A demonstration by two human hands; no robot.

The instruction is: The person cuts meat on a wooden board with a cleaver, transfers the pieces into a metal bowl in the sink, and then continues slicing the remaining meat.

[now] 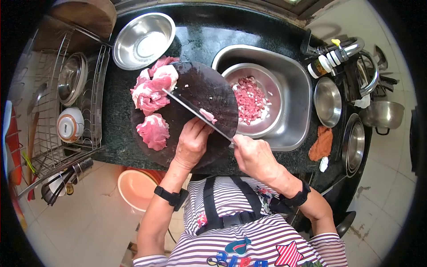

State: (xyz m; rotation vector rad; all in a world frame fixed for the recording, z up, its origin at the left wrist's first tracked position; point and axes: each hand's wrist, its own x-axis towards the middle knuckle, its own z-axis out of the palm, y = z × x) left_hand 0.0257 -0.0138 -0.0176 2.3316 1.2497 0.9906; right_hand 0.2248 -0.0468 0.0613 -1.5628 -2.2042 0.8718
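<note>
- Step: slicing; left hand (pixel 191 144) fingers pin 1 meat strip (pixel 208 115) on the cutting board (pixel 200 84).
- Right hand (pixel 253 155) fingers clamp the knife (pixel 195 111).
- Next likely needs a steady downward cut clear of fingertips.

- We see a long knife (pixel 195 111) lying slantwise across the dark round cutting board (pixel 209 89).
- A small pink meat strip (pixel 207 115) touches its blade.

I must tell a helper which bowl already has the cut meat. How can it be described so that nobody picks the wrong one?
Find the steel sink in the dark counter. The bowl sits inside it, right of the round cutting board. Only this bowl holds small pink meat cubes.
</note>
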